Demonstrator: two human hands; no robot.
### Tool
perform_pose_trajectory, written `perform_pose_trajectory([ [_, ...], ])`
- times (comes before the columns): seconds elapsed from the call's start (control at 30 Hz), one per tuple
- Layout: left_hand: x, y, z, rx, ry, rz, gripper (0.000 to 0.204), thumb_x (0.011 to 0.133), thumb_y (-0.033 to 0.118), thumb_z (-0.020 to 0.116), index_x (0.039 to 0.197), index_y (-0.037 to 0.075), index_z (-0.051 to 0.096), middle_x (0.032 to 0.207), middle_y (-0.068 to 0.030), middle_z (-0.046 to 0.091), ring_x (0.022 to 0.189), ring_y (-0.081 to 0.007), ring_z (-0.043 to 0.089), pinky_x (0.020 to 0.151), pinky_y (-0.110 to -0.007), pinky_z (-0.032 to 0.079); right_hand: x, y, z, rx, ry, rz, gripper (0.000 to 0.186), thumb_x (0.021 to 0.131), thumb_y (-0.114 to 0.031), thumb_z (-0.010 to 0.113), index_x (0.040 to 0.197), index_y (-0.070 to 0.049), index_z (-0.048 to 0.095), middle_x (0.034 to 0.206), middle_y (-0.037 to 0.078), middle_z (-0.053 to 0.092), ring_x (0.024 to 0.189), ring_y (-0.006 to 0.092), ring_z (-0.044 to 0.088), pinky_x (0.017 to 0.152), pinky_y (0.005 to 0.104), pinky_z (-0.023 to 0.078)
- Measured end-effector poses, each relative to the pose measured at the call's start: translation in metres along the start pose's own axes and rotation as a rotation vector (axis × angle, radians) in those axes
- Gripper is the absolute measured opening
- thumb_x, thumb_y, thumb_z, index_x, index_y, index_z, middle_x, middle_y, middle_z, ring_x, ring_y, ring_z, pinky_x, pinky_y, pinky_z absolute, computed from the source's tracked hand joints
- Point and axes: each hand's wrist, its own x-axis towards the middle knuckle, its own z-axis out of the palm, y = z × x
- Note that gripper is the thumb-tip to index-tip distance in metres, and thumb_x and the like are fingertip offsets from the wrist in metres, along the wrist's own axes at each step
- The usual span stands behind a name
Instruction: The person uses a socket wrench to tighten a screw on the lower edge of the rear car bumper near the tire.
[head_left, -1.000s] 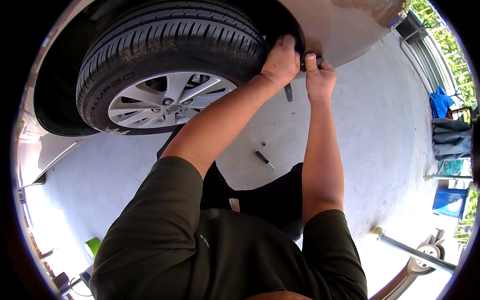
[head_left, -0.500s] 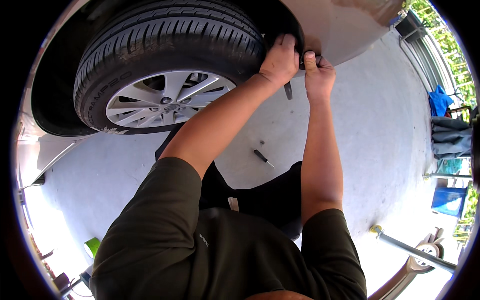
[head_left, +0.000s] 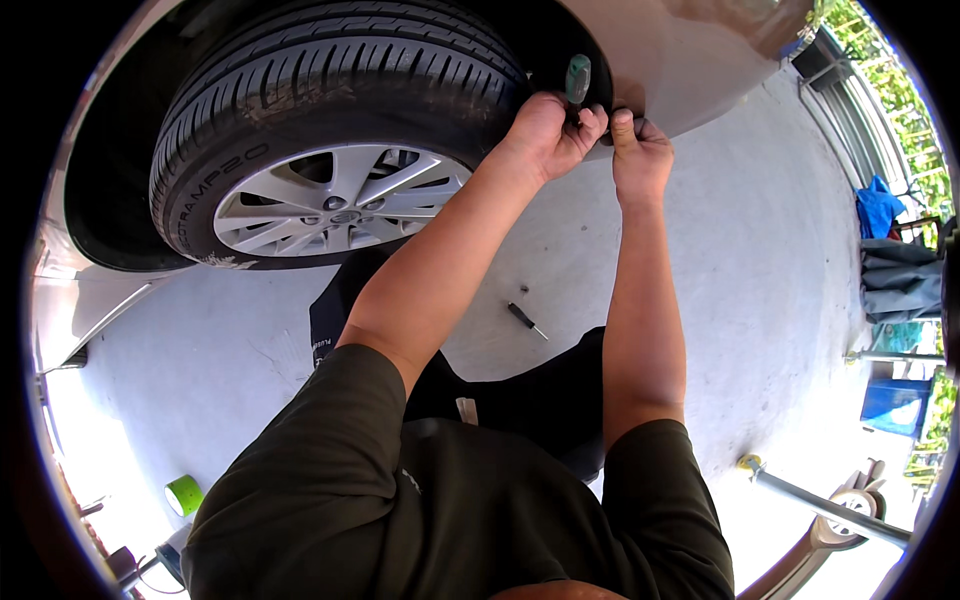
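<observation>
My left hand (head_left: 553, 137) is at the rear of the wheel opening, fingers curled round a screwdriver with a green see-through handle (head_left: 578, 76). The handle points up above the fist; its tip is hidden. Right beside it, my right hand (head_left: 642, 165) pinches the lower corner of the car's painted body panel (head_left: 675, 70), thumb uppermost. What else may lie between those fingers cannot be made out. To the left of both hands is the tyre (head_left: 340, 75) with its silver spoked wheel (head_left: 335, 205), under the dark wheel arch (head_left: 110, 190).
On the grey floor (head_left: 755, 250) between my knees lie a small black-handled screwdriver (head_left: 521, 315) and a tiny dark piece (head_left: 525, 289). A green roll (head_left: 184, 495) sits at the lower left. A metal pole (head_left: 830, 508) and a blue bin (head_left: 896, 405) are to the right.
My left hand has turned and dropped slightly, bringing the green handle into sight above it. The dark pointed end that hung below it is out of sight. My right hand stays almost where it was.
</observation>
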Motion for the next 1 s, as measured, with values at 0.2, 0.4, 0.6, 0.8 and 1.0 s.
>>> perform_pose_trajectory([
  [0.2,-0.003,-0.007,0.011,0.041,0.089,0.004,0.031,0.109,0.016,0.027,0.110,-0.006,0.050,0.099,-0.0156,0.058,0.062,-0.0125,0.053,0.046,-0.018,0.052,-0.001,0.001,0.001,-0.013,-0.014,-0.011,0.042,0.094,-0.038,0.079,0.078,-0.001,0.067,0.073,-0.005,0.060,0.068,0.0071,0.046,0.061,0.0256,0.040],
  [0.4,-0.016,-0.004,0.017,0.210,0.255,-0.221,0.048,0.109,0.043,0.031,0.099,0.005,0.058,0.074,-0.0039,0.056,0.054,-0.0083,0.047,0.040,-0.018,0.039,-0.001,0.001,-0.001,0.035,-0.025,0.046,0.047,0.092,-0.043,0.081,0.077,-0.001,0.067,0.074,-0.003,0.062,0.069,0.0078,0.048,0.062,0.0262,0.041],
  [0.6,-0.010,-0.005,-0.001,0.411,0.268,-0.302,0.045,0.106,0.049,0.036,0.102,0.009,0.057,0.081,-0.0005,0.055,0.053,-0.0096,0.043,0.038,-0.022,0.032,-0.003,-0.002,-0.002,0.005,-0.034,-0.006,0.049,0.090,-0.046,0.081,0.078,-0.001,0.067,0.075,-0.003,0.062,0.070,0.0081,0.049,0.063,0.0261,0.042],
  [0.8,0.002,-0.002,-0.021,0.932,-0.003,-0.051,0.031,0.109,0.032,0.041,0.111,0.008,0.060,0.085,0.0034,0.054,0.064,-0.0073,0.044,0.049,-0.023,0.036,-0.002,0.000,-0.001,0.032,-0.042,0.013,0.051,0.089,-0.049,0.081,0.077,-0.002,0.066,0.075,-0.002,0.063,0.070,0.0082,0.049,0.064,0.0260,0.041],
  [1.0,-0.003,-0.018,-0.029,1.704,0.347,0.416,0.046,0.101,0.031,0.062,0.131,-0.002,0.053,0.115,-0.0209,0.071,0.106,-0.0360,0.070,0.089,-0.042,0.057,-0.002,-0.001,-0.002,0.030,-0.067,0.035,0.052,0.089,-0.050,0.081,0.077,-0.002,0.066,0.075,-0.002,0.063,0.072,0.0089,0.050,0.067,0.0264,0.041],
])
